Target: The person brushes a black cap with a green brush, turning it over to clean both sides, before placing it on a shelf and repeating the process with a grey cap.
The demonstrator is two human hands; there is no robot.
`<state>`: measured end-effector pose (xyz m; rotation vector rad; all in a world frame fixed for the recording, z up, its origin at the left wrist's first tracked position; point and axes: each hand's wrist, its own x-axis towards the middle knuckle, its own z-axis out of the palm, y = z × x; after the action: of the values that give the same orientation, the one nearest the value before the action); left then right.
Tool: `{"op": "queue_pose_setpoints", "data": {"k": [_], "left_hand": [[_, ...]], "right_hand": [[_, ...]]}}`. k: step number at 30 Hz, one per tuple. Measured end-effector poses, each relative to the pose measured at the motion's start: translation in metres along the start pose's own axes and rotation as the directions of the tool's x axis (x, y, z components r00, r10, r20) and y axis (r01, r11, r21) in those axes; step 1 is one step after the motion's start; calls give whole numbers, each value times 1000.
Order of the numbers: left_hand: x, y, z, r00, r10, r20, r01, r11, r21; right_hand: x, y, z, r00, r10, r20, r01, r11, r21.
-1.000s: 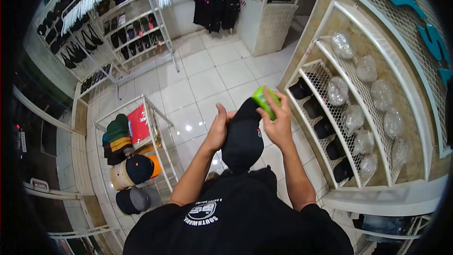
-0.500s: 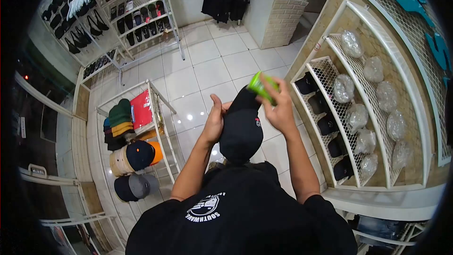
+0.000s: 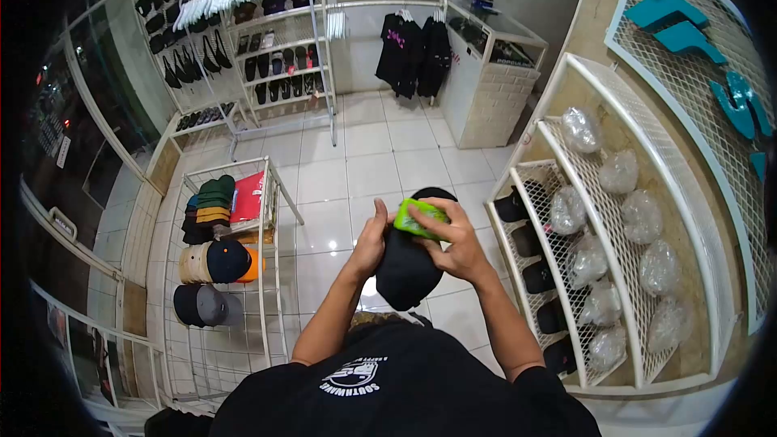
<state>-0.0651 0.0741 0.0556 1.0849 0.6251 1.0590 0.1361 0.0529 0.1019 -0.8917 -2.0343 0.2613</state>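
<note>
A black baseball cap point(image 3: 409, 279) is held up in front of my chest, its brim pointing away from me. My left hand point(image 3: 370, 243) grips the cap's left side, thumb raised and the other fingers partly hidden behind the cap. In my right hand point(image 3: 457, 243) is a small bright green brush-like block point(image 3: 419, 218), pinched between thumb and fingers. The block lies against or just over the cap near the brim; contact cannot be made out, and its underside is hidden.
To the left stands a white wire rack point(image 3: 271, 194) with stacked caps point(image 3: 222, 261) and folded beanies point(image 3: 214, 201). On the right, a white mesh shelf point(image 3: 575, 307) bears plastic-wrapped bundles point(image 3: 642, 217). A glass-topped counter point(image 3: 498, 73) and hanging black shirts point(image 3: 399, 53) are at the back.
My right hand has brought the green block from the brim's right edge leftward across the cap. The cap's front is now turned more out of sight. My view has tilted up.
</note>
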Motion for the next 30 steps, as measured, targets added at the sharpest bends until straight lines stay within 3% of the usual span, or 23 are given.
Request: {"op": "queue_pose_setpoints", "data": {"k": [1, 2, 4, 5, 7, 9, 11, 12, 13, 16, 18, 21, 23, 25, 27, 29, 30], "left_hand": [[-5, -1, 11, 1000, -15, 25, 15, 1000, 13], [-11, -4, 27, 998, -24, -52, 25, 999, 24], [-20, -9, 47, 998, -5, -62, 9, 998, 61], [-23, -13, 59, 996, 9, -92, -5, 999, 39], [-23, -30, 66, 986, -25, -164, 20, 999, -32], [-36, -40, 75, 969, -82, -234, 58, 993, -107], [-43, -31, 89, 985, 9, -169, 18, 987, 157], [-46, -27, 97, 980, 15, -197, 24, 981, 194], [-46, -29, 102, 980, 16, -201, 24, 981, 192], [-43, -29, 110, 973, 13, -230, 4, 997, 71], [-45, -27, 112, 993, -2, -117, 9, 998, 64], [-44, -30, 118, 990, 12, -139, 14, 983, 180], [-44, -34, 124, 988, 1, -154, 20, 991, 134], [-40, -34, 128, 985, -24, -173, 33, 998, 47], [-43, -32, 129, 986, -26, -162, 29, 999, 15], [-48, -33, 122, 988, -103, -115, 123, 976, 181], [-50, -38, 121, 986, -123, -116, 142, 975, 172]], "right_hand": [[-6, 7, -12, 999, 21, -37, -22, 1000, -17], [-9, 15, -19, 999, -1, -49, 1, 1000, -16], [-19, 21, -30, 920, 266, -289, -265, 963, 43], [-30, 18, -30, 923, 257, -287, -254, 966, 50], [-42, 0, -34, 997, -61, -43, 62, 998, 6], [-51, -1, -47, 992, -114, 46, 110, 991, 81], [-55, 26, -55, 976, 153, -155, -140, 986, 94], [-52, 25, -62, 937, 262, -232, -239, 963, 123], [-57, 19, -64, 938, 261, -229, -238, 963, 124], [-65, -7, -70, 993, -107, 50, 104, 992, 72], [-68, 5, -78, 999, -43, -18, 44, 996, 74], [-63, 17, -91, 949, 211, -233, -198, 977, 75], [-71, 8, -92, 984, 101, -144, -104, 994, -18], [-76, 0, -88, 997, -73, 30, 71, 994, 82], [-78, 4, -95, 994, -91, 61, 86, 993, 83], [-81, 23, -97, 966, 208, -156, -208, 978, 15], [-80, 22, -99, 944, 244, -223, -246, 969, 19]]}}
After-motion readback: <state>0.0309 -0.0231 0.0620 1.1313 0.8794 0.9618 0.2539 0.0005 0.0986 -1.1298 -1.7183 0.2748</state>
